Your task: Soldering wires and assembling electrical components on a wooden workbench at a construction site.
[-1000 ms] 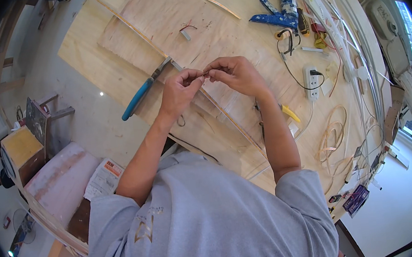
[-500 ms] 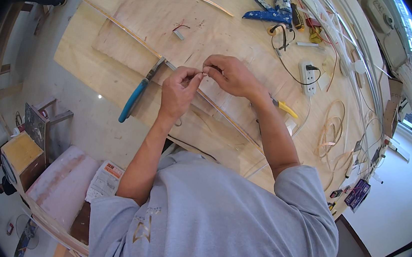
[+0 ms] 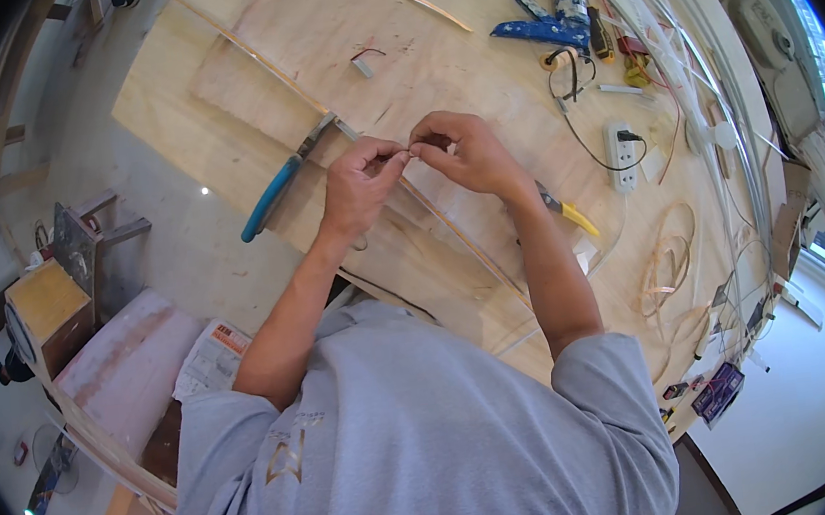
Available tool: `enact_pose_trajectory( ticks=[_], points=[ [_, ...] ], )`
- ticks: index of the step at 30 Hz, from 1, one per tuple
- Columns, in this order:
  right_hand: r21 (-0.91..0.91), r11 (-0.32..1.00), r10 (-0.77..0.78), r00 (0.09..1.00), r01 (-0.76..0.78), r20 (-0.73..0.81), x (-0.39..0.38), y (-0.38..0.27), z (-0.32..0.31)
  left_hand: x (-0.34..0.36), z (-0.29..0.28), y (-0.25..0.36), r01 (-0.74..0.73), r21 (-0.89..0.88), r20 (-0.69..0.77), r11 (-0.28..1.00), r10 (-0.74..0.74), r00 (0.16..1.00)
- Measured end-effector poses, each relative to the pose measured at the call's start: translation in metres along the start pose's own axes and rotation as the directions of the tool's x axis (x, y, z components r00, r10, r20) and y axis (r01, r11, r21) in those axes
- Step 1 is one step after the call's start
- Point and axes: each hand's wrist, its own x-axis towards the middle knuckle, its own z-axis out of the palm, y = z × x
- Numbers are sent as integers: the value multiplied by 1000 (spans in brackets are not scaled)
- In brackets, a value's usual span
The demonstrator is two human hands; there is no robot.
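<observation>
Both of my hands meet over the wooden worktop, fingertip to fingertip. My left hand [image 3: 357, 189] is closed in a pinch, thumb against forefinger. My right hand [image 3: 467, 156] pinches close against it. Whatever sits between the fingertips is too small to make out. Beneath the hands a long thin light strip in a metal channel [image 3: 457, 233] runs diagonally across the board. Pliers with blue handles [image 3: 273, 198] lie left of my left hand, jaws against the channel. By my right forearm are yellow-handled pliers [image 3: 571, 213], partly hidden by the arm.
A blue caulking gun [image 3: 570, 30] lies at the far right, near a white power strip [image 3: 620, 157] with a black plug. Coiled light strip [image 3: 664, 276] and long white channels [image 3: 703, 56] occupy the right side. A small grey piece with wires [image 3: 363, 65] lies beyond my hands.
My hands stay pinched together, with only a slight shift of the fingers. The whole view has moved a little; the tools lie as before.
</observation>
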Motion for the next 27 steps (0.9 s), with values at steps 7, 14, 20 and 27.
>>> enact_pose_trajectory(
  ticks=[7, 14, 20, 27],
  points=[
    [375, 916, 263, 918, -142, -296, -7, 14, 13, -7, -7, 3, 144, -11, -60, 990, -145, 988],
    [104, 966, 247, 962, -236, -114, -15, -6, 43, -9, -16, -2, 125, -245, -120, 962, -158, 980],
    [43, 998, 67, 942, -56, -329, -6, -9, 73, -4, -20, 1, 81, -255, -189, 964, -131, 973],
    [50, 999, 19, 954, -4, -298, 10, 11, 95, -11, -36, -8, 67, -15, -268, 998, -69, 961]
  ],
)
